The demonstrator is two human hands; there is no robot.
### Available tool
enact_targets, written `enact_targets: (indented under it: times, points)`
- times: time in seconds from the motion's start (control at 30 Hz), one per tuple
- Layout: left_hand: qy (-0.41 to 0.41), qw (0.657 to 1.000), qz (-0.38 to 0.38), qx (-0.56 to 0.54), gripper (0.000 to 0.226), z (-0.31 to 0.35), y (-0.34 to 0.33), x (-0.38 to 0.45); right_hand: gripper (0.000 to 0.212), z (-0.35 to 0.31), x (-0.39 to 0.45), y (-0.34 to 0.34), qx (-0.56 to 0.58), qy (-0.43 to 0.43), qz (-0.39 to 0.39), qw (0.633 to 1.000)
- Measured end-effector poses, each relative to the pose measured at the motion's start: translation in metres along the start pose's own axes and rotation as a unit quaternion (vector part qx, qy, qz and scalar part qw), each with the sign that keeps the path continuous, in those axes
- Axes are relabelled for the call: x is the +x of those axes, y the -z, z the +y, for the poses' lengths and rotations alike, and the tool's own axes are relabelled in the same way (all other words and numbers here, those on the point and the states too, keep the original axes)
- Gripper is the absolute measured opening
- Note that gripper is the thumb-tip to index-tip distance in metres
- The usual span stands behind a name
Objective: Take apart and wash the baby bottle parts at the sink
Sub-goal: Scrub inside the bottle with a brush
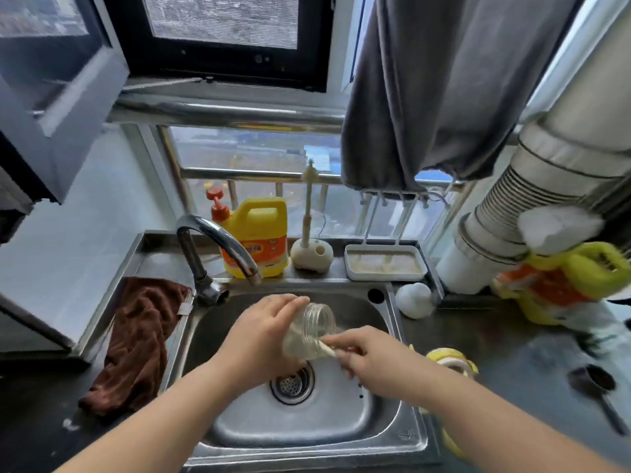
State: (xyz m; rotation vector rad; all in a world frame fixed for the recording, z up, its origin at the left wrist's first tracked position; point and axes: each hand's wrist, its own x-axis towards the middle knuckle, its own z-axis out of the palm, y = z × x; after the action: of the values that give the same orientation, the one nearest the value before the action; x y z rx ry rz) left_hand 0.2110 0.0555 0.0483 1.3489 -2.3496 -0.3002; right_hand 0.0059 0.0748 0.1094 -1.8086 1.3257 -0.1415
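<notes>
Over the steel sink (341,425), my left hand (263,336) grips a clear baby bottle body (312,327), tilted with its open mouth pointing up and away. My right hand (372,360) pinches a cream-coloured stick-like handle (328,349) that lies against the bottle's lower side; what is at its end I cannot tell. A yellow bottle collar with a pale part (450,361) lies on the counter just right of the sink. The faucet (218,247) arches over the basin's back left; no water is visible.
A yellow dish-soap jug (259,237), a cream brush stand holding a small brush (311,250) and a white tray (384,264) line the back ledge. A brown cloth (136,343) hangs at the sink's left. A white ball (414,300) and a dark scoop (596,384) sit on the right counter.
</notes>
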Motion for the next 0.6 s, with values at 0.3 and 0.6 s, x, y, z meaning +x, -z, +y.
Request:
enact_targets:
  times: [0.3, 0.6]
  points:
    - [-0.125, 0.989, -0.075, -0.016, 0.091, 0.010, -0.013, 0.030, 0.061, 0.018, -0.028, 0.019, -0.355, 0.007, -0.025, 0.934]
    - [-0.066, 0.992, -0.068, -0.087, 0.096, 0.016, 0.003, 0.038, 0.083, 0.036, -0.028, 0.008, -0.471, 0.032, 0.160, 0.867]
